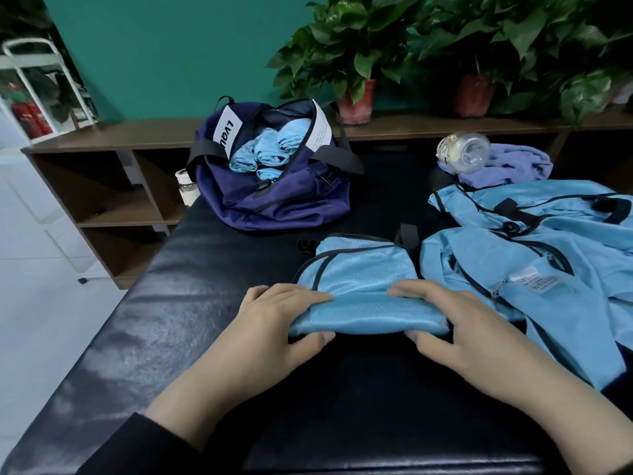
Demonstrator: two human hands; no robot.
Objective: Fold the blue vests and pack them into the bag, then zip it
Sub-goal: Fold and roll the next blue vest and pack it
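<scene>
A dark sleeve (147,440) was worn on the left forearm; the hands were bare, and no rings were seen.

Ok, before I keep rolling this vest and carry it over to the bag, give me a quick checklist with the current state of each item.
1. Both hands on the roll: left hand and right hand grip the ends of the vest. Ok.
2. Roll even across its width: looks level. Ok.
3. Unrolled part flat: the far half lies smooth, black trim showing. Ok.
4. Bag open: zip undone, mouth facing up. Ok.
5. Room in the bag: rolled vests already fill much of the opening. Cannot tell.
6. More vests waiting: unfolded pile to the right. Not ok, still to fold.
</scene>
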